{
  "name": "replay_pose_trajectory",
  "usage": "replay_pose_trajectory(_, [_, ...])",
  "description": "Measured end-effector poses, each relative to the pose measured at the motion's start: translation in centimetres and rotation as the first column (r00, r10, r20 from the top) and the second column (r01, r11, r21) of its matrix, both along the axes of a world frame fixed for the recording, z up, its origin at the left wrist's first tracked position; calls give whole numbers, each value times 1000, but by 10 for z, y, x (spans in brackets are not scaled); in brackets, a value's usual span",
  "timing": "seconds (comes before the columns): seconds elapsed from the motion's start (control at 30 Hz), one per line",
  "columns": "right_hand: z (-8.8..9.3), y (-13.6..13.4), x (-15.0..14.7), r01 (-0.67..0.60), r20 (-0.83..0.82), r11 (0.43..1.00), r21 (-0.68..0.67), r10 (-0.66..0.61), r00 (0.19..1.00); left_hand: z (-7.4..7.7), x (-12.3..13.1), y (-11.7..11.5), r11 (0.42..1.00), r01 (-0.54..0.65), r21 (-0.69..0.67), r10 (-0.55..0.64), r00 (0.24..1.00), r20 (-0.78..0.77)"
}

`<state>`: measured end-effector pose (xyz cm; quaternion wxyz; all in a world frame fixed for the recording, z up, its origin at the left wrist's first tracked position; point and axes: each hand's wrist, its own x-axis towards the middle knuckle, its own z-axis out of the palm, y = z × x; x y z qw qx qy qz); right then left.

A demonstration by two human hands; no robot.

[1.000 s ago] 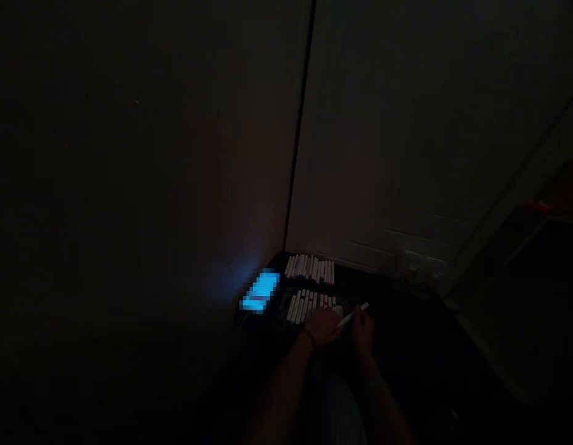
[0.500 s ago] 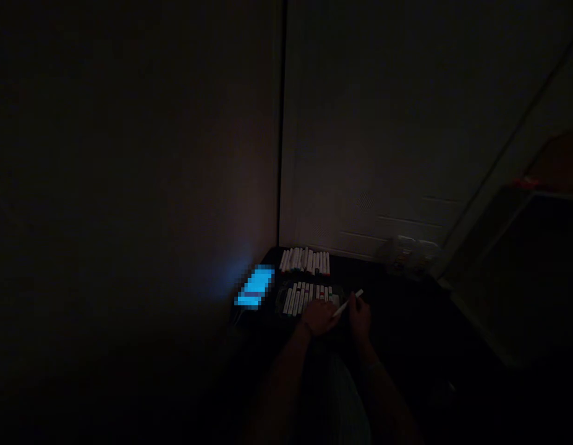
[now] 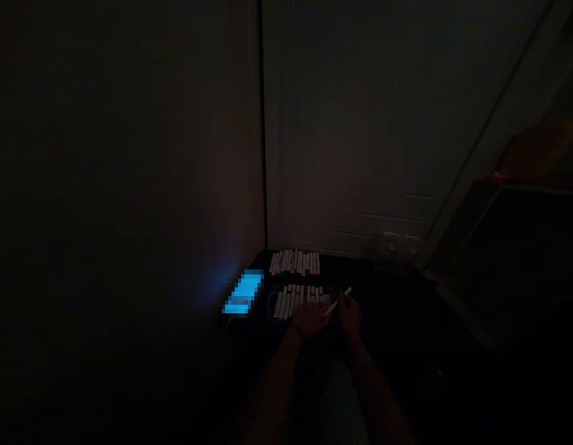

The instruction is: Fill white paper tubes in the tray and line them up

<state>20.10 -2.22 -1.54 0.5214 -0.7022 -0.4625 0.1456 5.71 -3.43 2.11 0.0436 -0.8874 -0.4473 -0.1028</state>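
Note:
A slim white marker (image 3: 334, 305) slants between my two hands, its upper end pointing away to the right. My right hand (image 3: 350, 314) is closed on it near that upper end. The lower end lies at the thumb side of my left hand (image 3: 310, 319), whose fingers look closed around it, though the dark blurs them. Under and beyond my left hand, several white markers (image 3: 287, 301) lie side by side in a dark case or tray (image 3: 270, 304). A second row of white markers (image 3: 295, 262) lies farther back on the dark table.
A glowing blue screen (image 3: 243, 293), pixelated, lies left of the markers. Clear plastic containers (image 3: 397, 251) stand at the back right near the wall (image 3: 342, 142). The left wall (image 3: 212, 185) rises close beside the table. The room is very dark.
The whole view has shifted slightly, so the scene sits farther left. Both hands keep their places at the white marker, with little visible change.

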Motion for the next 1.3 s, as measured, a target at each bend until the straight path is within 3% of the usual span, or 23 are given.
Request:
replay_pose_trajectory(0.4, [4, -2, -4, -72, -64, 997, 9, 72, 995, 1, -2, 2, 999, 20, -38, -19, 1000, 13])
replay_pose_trajectory(0.63, [1, 21, 9, -129, -132, 985, -114, 114, 985, -4, -3, 6, 994, -110, -27, 110, 994, 6])
replay_pose_trajectory(0.83, [5, 30, 21, -202, -208, 979, 29, 204, 957, -5, -4, 6, 996, -69, -53, 69, 998, 12])
replay_pose_trajectory(0.97, [6, 24, 18, -167, -151, 986, 20, 169, 974, -5, -3, 4, 995, -87, -55, 89, 996, 20])
replay_pose_trajectory(1.13, [11, 17, 14, -330, -227, 944, 30, 328, 917, -1, -2, 0, 990, -116, -79, 119, 992, 40])
replay_pose_trajectory(1.23, [15, 13, 11, -373, -238, 924, 86, 382, 893, 2, -2, -1, 994, -79, -79, 83, 996, 39])
replay_pose_trajectory(1.3, [17, 10, 10, -335, -193, 937, 94, 348, 918, 2, -3, 0, 997, -32, -67, 35, 999, 38])
